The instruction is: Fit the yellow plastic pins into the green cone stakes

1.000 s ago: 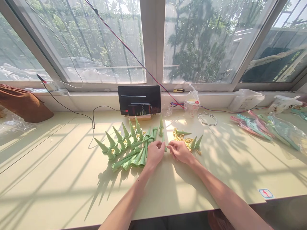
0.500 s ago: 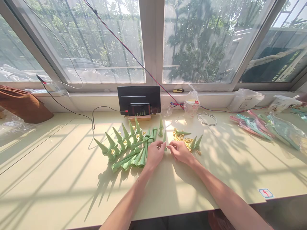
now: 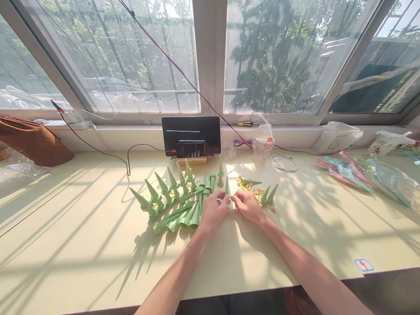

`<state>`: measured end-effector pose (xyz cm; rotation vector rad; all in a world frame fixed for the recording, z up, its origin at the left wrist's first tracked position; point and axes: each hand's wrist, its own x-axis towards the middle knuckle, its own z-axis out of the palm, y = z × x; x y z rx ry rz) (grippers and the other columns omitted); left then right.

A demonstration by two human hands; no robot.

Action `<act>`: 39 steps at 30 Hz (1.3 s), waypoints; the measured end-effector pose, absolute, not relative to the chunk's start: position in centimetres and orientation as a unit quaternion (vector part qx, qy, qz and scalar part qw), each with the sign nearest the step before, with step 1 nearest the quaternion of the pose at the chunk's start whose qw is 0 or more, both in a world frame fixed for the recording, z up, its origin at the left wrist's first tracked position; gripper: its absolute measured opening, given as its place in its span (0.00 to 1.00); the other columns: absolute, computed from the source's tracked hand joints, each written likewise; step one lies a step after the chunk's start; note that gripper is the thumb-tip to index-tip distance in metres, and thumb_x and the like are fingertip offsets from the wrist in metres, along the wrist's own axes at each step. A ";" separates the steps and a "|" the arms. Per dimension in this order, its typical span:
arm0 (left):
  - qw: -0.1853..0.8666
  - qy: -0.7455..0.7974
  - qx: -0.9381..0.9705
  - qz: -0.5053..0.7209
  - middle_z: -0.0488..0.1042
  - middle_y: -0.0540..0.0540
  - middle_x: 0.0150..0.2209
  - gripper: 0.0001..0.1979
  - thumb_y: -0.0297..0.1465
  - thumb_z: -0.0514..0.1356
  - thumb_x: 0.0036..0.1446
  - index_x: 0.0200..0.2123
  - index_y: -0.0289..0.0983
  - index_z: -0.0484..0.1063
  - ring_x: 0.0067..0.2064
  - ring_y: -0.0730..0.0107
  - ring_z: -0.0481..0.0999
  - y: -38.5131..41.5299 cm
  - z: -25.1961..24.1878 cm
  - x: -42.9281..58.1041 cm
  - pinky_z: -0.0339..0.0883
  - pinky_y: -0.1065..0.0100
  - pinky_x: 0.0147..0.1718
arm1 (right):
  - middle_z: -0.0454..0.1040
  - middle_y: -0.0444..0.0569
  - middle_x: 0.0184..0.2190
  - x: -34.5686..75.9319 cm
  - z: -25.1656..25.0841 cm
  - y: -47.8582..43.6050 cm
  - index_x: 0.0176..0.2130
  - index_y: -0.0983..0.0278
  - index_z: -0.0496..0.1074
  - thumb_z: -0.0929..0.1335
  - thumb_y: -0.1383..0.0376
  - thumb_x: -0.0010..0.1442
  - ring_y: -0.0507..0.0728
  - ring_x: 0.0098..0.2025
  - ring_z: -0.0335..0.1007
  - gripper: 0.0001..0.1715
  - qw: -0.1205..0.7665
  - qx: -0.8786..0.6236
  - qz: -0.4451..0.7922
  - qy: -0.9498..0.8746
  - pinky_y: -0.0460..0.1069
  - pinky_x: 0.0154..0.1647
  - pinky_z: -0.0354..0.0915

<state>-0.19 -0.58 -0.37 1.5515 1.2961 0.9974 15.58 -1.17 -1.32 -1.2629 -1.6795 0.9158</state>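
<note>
A green pointed plastic spike [image 3: 226,187] stands tip up in the fingers of my left hand [image 3: 215,210]. My right hand [image 3: 248,205] is pinched close against the spike's lower part; anything small between its fingertips is hidden. Left of my hands lies a pile of loose green spikes [image 3: 188,215]. Behind it, several spikes with collars [image 3: 164,188] stand upright in a slanting row. One upright spike [image 3: 221,173] is just beyond my hands. Small yellow plastic pieces [image 3: 244,186] are heaped beyond my right hand, with two short green cones [image 3: 271,194] beside them.
A tablet [image 3: 193,127] and a phone [image 3: 191,150] lean at the back by the window. A coiled white cable [image 3: 284,163], a tied plastic bag [image 3: 263,139] and pink and teal bagged items [image 3: 348,171] are to the right. A brown bag [image 3: 36,140] lies far left.
My right hand's fingertips have come slightly closer to my left hand and the spike. The held spike has risen a little. The other pieces keep their places.
</note>
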 end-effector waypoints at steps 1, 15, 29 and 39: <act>0.431 0.517 0.624 0.398 0.77 0.44 0.39 0.15 0.41 0.57 0.58 0.37 0.35 0.72 0.21 0.74 0.74 -0.6 -0.3 -0.2 0.66 0.70 0.21 | 0.64 0.39 0.12 15.6 -1.3 -1.2 0.25 0.61 0.64 0.63 0.58 0.65 0.52 0.13 0.64 0.18 0.417 -0.504 0.365 -0.663 0.47 0.19 0.60; 0.430 0.526 0.628 0.380 0.78 0.42 0.43 0.15 0.32 0.63 0.52 0.44 0.34 0.75 0.22 0.76 0.73 -0.7 -0.1 -0.5 0.68 0.70 0.23 | 0.63 0.39 0.11 15.5 -1.1 -1.1 0.25 0.61 0.63 0.63 0.57 0.64 0.53 0.11 0.63 0.18 0.418 -0.528 0.366 -0.642 0.46 0.14 0.56; 0.413 0.534 0.622 0.398 0.77 0.42 0.41 0.18 0.32 0.66 0.49 0.45 0.36 0.77 0.31 0.69 0.75 -0.7 -0.1 -0.3 0.71 0.70 0.26 | 0.61 0.38 0.09 15.9 -1.2 -0.6 0.26 0.61 0.65 0.64 0.52 0.61 0.51 0.08 0.57 0.19 0.399 -0.533 0.452 -0.593 0.45 0.08 0.49; 0.422 0.535 0.613 0.401 0.77 0.42 0.43 0.18 0.31 0.66 0.50 0.46 0.38 0.78 0.30 0.71 0.75 -0.7 0.0 -0.3 0.70 0.71 0.25 | 0.60 0.38 0.08 15.9 -1.4 -0.5 0.26 0.61 0.65 0.64 0.53 0.62 0.50 0.08 0.56 0.18 0.405 -0.531 0.442 -0.599 0.44 0.08 0.50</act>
